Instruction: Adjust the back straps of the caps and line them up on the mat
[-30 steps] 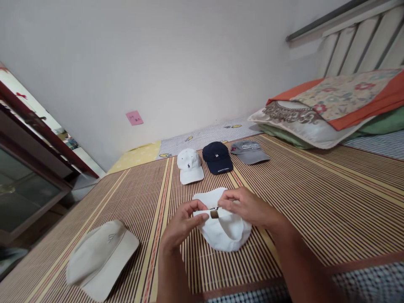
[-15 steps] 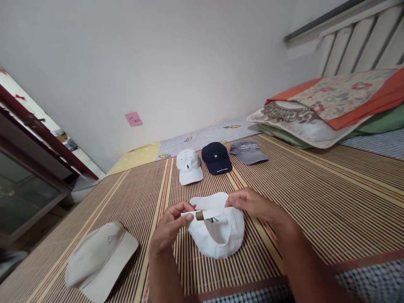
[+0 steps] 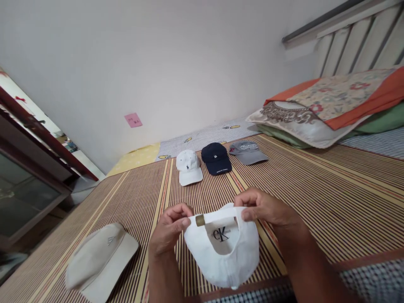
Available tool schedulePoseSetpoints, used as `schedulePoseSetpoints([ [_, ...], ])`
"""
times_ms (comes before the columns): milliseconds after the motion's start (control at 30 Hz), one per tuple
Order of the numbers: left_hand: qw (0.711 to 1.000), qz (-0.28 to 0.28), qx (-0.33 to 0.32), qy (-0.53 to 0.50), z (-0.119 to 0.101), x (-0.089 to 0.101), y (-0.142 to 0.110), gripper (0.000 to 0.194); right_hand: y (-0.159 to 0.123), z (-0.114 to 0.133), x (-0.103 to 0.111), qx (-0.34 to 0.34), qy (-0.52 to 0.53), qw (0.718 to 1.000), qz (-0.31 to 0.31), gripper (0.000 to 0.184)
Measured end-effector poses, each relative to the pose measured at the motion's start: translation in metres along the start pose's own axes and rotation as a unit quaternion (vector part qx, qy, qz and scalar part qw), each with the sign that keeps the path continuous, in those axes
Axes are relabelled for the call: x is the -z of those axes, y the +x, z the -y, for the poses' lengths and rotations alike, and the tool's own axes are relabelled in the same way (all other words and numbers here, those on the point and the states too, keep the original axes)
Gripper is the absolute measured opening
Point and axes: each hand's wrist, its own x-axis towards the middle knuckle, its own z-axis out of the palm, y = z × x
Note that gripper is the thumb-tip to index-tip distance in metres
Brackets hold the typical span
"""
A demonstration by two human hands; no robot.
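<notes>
Left hand: thumb and fingers pinched together on the back edge of a white CK cap, just beside its brass-coloured buckle. Right hand: thumb and fingers clamped on the same edge, at the other end of the strap. White CK cap: between the two hands, turned crown-down, rear opening towards the wearer, dark "CK" lettering visible through it; whether it touches the striped mat below cannot be told. Beyond it, one row of three, brims towards the wearer: white cap with small dark emblem, navy cap, grey cap. To the left, apart from the row: one beige cap, lying on the mat. Far right: white pillow with brown scrollwork, partly under an orange-edged floral cloth. On the wall: one pink note.
</notes>
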Motion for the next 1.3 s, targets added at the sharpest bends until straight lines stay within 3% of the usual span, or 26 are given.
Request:
schedulePoseSetpoints([
  [300,0.996,0.074,-0.007,-0.051,0.006,-0.013,0.003,0.023,-0.008,-0.003,-0.006,0.053,0.083,0.993,-0.058,0.043],
  [467,0.983,0.043,-0.066,-0.168,0.009,-0.018,0.001,0.021,-0.004,0.001,-0.001,0.048,0.057,0.997,-0.024,0.040],
  [767,0.971,0.006,-0.071,-0.228,0.006,-0.015,-0.001,0.022,-0.002,-0.015,-0.004,0.103,0.135,0.985,-0.001,0.040],
  [1000,0.941,-0.102,-0.051,-0.320,0.002,-0.021,-0.003,0.024,0.007,-0.021,0.005,0.057,0.078,0.993,0.074,0.054],
  [1167,0.938,-0.101,-0.017,-0.330,0.002,-0.018,-0.002,0.011,0.003,-0.028,0.000,0.095,0.147,0.984,-0.019,0.042],
  [1300,0.938,-0.071,-0.050,-0.336,0.016,-0.020,0.007,0.018,-0.001,-0.024,-0.020,0.133,0.227,0.951,-0.160,0.030],
])
